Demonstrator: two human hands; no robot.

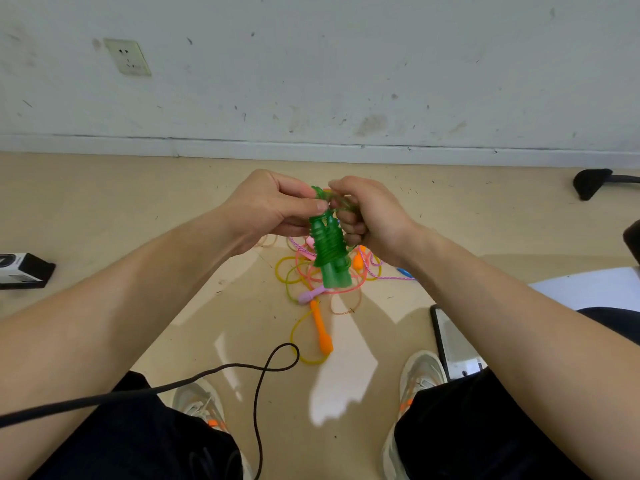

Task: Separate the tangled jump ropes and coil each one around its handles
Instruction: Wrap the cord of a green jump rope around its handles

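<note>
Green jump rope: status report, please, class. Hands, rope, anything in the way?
Left hand, right hand both grip green jump rope. Cord coiled round its paired handles, tail up top between both hands. Other ropes tangled on floor below.

Bare forearms (138,306), black trousers (485,427), pale grey trainers (420,372) with what look like orange lace tabs

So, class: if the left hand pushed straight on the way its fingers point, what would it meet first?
The left hand pinches the green jump rope, so that comes first. Just beyond it are the curled fingers of the right hand, though the depth between them is unclear.
</note>
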